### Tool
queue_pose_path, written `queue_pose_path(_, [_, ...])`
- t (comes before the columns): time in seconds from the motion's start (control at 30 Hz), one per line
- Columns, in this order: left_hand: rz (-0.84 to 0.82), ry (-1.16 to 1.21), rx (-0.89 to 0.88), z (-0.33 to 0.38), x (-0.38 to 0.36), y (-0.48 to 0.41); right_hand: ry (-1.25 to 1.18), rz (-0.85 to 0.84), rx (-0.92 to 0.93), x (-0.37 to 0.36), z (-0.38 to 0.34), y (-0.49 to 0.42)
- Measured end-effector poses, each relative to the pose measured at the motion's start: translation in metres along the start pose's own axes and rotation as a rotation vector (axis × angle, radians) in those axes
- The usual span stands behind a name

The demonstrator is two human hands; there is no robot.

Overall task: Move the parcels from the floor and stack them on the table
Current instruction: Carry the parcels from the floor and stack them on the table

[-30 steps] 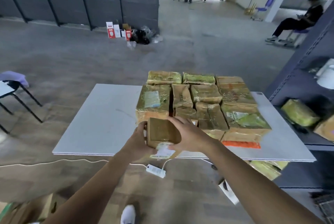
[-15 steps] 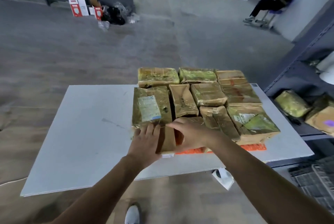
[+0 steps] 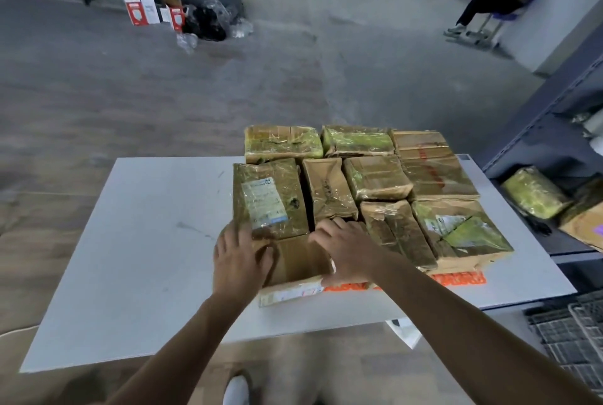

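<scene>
Between my left hand and right hand, brown parcel on the white table, left fingers flat against its side, right fingers curled over its far edge, stacked parcels just beyond.

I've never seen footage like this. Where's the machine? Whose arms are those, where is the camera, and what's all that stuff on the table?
There is no machine here. A person is working with bare hands. The single picture comes from a wide-angle camera worn on their head, looking forward and down, so both arms reach in from the bottom. On the white table sits a block of taped parcels, packed side by side. One of them carries a printed label. At the near edge is a plain cardboard parcel, set against the others. The left hand rests flat on its left side. The right hand grips its right end, fingers curled over the far edge. To the right stands a dark shelf rack holding more parcels.
</scene>
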State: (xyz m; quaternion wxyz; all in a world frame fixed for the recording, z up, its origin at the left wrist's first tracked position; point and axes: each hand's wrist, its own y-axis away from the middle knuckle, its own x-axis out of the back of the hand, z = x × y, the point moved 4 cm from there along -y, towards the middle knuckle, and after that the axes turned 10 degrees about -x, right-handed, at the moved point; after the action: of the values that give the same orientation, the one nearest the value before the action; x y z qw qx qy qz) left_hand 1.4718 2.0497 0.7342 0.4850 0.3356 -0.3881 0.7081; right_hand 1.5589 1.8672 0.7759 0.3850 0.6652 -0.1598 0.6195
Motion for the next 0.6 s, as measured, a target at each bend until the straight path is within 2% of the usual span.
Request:
queue_pose_path(0.1, [-0.060, 0.383, 0.320, -0.018, -0.005, -0.001, -0.010, 0.034, 0.005, -0.005, 0.001, 0.001])
queue_pose_path(0.2, [-0.129, 0.634, 0.465, -0.024, -0.006, -0.008, -0.031, 0.062, 0.007, -0.007, 0.004, 0.002])
queue_pose_path(0.4, [-0.255, 0.617, 0.482, -0.007, -0.015, -0.009, -0.087, 0.066, 0.001, -0.010, 0.005, 0.002])
queue_pose_path(0.6, [-0.187, 0.728, 0.550, -0.015, -0.012, -0.018, -0.093, 0.070, -0.007, -0.012, 0.009, 0.003])
